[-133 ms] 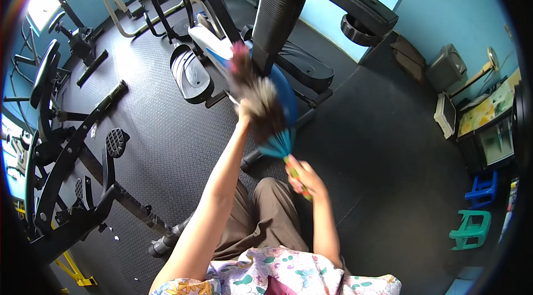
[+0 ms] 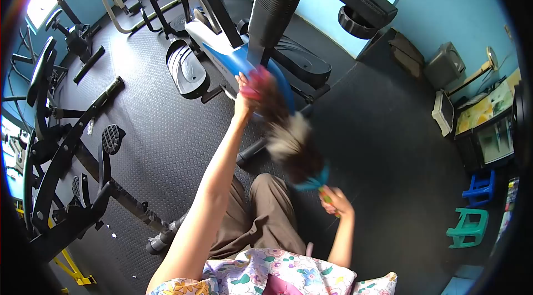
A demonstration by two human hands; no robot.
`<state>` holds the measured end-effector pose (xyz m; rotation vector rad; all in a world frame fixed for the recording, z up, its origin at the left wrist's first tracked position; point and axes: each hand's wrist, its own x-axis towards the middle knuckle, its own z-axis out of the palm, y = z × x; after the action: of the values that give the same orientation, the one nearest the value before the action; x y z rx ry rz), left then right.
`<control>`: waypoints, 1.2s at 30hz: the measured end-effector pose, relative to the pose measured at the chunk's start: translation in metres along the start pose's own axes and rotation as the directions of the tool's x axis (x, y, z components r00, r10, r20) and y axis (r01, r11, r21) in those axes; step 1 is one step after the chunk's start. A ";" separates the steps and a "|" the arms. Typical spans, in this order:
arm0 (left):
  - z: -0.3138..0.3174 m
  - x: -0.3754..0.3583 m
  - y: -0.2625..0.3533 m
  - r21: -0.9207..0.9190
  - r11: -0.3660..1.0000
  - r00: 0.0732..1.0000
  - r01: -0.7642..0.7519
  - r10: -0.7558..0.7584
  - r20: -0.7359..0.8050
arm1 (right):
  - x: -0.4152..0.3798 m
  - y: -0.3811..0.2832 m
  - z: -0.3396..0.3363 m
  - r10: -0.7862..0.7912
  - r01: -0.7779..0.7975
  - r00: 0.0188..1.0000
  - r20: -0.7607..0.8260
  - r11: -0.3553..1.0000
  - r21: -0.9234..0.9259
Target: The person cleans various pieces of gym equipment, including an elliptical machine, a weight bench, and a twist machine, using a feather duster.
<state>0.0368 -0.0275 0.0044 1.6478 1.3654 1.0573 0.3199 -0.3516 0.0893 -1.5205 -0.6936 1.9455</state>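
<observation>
Black textured flooring (image 2: pixel 388 139) underfoot, faced a blue-and-white exercise machine (image 2: pixel 222 53) with dark pedals. Had more dark exercise equipment (image 2: pixel 69 142) standing at the left. Wore brown trousers (image 2: pixel 269 206) and a floral-patterned top (image 2: pixel 294 267). Held a feather duster (image 2: pixel 291 137) slantwise above the knees, with pink feathers at the upper end near the machine's blue cover, then brown, pale and dark bands down to a turquoise collar. At the far right, saw a green stool (image 2: pixel 469 232) near a blue stool (image 2: pixel 487 185). Kept the right hand (image 2: pixel 337 203) closed around the duster's yellow-green handle. Had the left hand (image 2: pixel 243 94) at the pink end, fingers bent, but could not tell through the blur whether firmly clenched on the feathers. Saw small white scraps (image 2: pixel 114 235) on the floor at the lower left.
</observation>
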 end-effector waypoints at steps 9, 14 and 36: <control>0.013 -0.004 0.089 0.683 0.721 0.993 -0.118 0.096 0.070 | 0.027 -0.049 -0.009 -0.280 0.216 0.929 -0.241 0.940 -0.263; 0.015 -0.004 0.065 0.736 0.638 0.969 -0.227 0.226 0.102 | 0.085 -0.071 0.020 -0.507 0.229 0.805 -0.307 0.744 -0.627; 0.021 -0.001 0.111 0.832 0.537 0.968 0.141 -0.252 -0.001 | 0.046 -0.146 -0.046 -0.828 0.096 0.445 -0.341 0.423 -0.901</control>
<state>0.0980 -0.0477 0.0974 2.0650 2.0934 0.0937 0.3732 -0.2134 0.1500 -2.0262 -1.4998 0.2368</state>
